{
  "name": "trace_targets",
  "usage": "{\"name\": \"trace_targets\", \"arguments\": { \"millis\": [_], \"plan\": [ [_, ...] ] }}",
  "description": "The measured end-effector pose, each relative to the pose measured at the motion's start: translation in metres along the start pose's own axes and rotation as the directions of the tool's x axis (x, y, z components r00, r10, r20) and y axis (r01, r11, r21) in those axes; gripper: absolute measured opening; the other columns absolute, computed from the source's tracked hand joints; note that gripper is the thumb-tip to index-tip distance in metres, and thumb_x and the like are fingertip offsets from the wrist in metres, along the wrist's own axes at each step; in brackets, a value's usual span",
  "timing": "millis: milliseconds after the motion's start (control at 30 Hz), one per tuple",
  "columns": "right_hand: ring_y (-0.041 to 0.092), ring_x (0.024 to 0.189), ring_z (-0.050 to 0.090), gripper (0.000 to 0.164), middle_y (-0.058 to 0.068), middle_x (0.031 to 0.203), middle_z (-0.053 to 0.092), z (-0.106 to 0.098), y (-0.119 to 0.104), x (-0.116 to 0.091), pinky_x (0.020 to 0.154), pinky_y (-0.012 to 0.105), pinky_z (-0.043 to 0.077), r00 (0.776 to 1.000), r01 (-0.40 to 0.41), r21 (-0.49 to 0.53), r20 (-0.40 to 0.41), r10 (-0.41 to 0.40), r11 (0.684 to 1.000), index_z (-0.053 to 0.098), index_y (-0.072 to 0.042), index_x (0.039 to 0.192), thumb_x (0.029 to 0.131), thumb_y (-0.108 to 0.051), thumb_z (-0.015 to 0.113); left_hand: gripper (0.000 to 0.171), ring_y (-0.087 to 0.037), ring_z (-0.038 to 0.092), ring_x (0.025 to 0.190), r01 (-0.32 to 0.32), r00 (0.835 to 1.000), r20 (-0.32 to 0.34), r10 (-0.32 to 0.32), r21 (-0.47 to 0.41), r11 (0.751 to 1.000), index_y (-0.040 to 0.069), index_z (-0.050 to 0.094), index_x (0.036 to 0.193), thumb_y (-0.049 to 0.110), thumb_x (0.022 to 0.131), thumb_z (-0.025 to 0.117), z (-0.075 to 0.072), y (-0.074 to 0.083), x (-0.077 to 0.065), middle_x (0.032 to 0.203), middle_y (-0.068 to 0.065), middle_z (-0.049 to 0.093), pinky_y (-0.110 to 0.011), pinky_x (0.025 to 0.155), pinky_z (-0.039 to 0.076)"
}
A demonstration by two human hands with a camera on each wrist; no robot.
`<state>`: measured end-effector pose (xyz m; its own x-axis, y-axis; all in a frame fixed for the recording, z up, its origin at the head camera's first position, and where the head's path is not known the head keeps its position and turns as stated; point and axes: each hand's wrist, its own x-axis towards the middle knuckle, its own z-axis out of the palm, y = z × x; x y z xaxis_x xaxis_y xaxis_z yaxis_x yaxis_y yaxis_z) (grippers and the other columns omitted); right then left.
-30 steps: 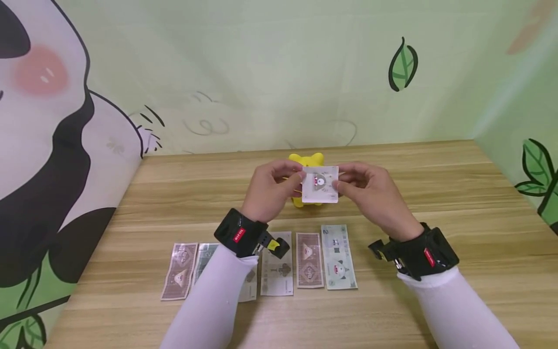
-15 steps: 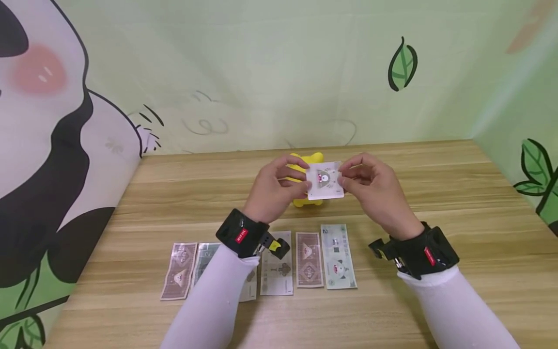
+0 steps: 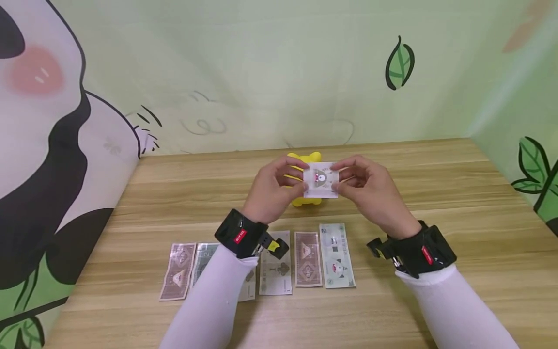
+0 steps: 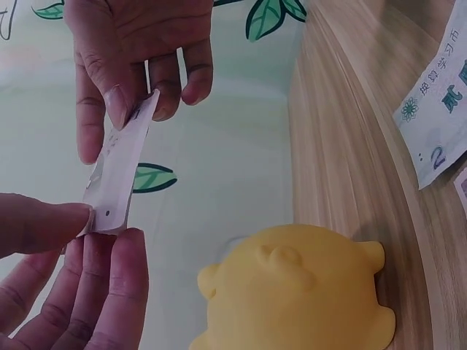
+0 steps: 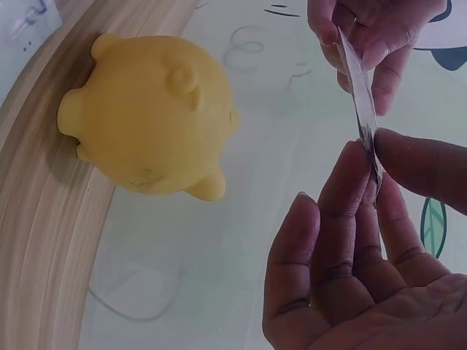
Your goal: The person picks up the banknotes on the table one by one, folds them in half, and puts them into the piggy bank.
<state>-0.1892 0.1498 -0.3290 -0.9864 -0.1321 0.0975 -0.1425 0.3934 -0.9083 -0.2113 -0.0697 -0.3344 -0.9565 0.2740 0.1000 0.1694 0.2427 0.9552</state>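
Observation:
A play banknote (image 3: 321, 180), folded into a small near-square with a printed cartoon animal facing up, is held in the air by both hands. My left hand (image 3: 271, 191) pinches its left edge between thumb and fingers. At the opposite edge, my right hand (image 3: 372, 191) pinches it the same way. Behind the note stands a yellow piggy bank (image 3: 308, 200), partly hidden in the head view. Both wrist views show its rounded yellow body (image 5: 149, 117) beside the hands; the folded note (image 4: 120, 175) appears nearly edge-on there.
Several flat play banknotes lie in a row on the wooden table (image 3: 427, 194), among them a brown one (image 3: 308, 259) and a green-white one (image 3: 337, 256). My left forearm covers part of the row. A printed cloth wall (image 3: 261, 72) rises behind the table.
The folded note tilted and shifted slightly right and up, then came back left and level. Both hands keep their pinch. The flat notes have stayed in place.

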Motion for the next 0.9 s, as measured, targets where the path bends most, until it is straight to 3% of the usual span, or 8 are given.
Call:
{"name": "trace_targets", "arguments": {
  "millis": [433,733,900],
  "plan": [
    [0.026,0.095,0.064,0.041,0.016,0.114,0.067,0.0005,-0.0011,-0.0011,0.073,0.02,0.055,1.0,-0.011,-0.045,-0.006,0.011,0.999,0.065,-0.009,0.136,0.095,-0.003,0.071,0.033,-0.027,0.072,0.1,0.014,1.0,-0.006,-0.013,0.029,0.999,0.012,0.07,0.122,-0.002,0.092,0.074,0.0025,0.0026,-0.002,0.109,-0.01,0.065,-0.032,0.084,0.063],
    [0.027,0.09,0.062,0.03,0.013,0.108,0.069,0.0033,0.0016,-0.0001,0.068,0.023,0.053,1.0,0.006,-0.117,-0.015,-0.008,0.993,0.071,-0.009,0.127,0.097,-0.007,0.07,0.022,-0.026,0.071,0.101,-0.004,1.0,-0.026,0.009,0.174,0.985,0.011,0.08,0.112,0.004,0.092,0.077,0.0024,0.0029,-0.0035,0.104,-0.006,0.07,-0.03,0.078,0.063],
    [0.026,0.093,0.067,0.023,0.013,0.113,0.073,0.0049,0.0033,0.0,0.071,0.024,0.055,0.999,0.025,-0.138,-0.022,-0.028,0.99,0.074,-0.007,0.121,0.098,-0.008,0.069,0.018,-0.025,0.071,0.102,-0.018,0.999,-0.043,0.027,0.199,0.98,0.012,0.082,0.108,0.006,0.092,0.077,0.0027,0.0015,-0.0037,0.109,-0.005,0.072,-0.028,0.076,0.063]
  ]
}}
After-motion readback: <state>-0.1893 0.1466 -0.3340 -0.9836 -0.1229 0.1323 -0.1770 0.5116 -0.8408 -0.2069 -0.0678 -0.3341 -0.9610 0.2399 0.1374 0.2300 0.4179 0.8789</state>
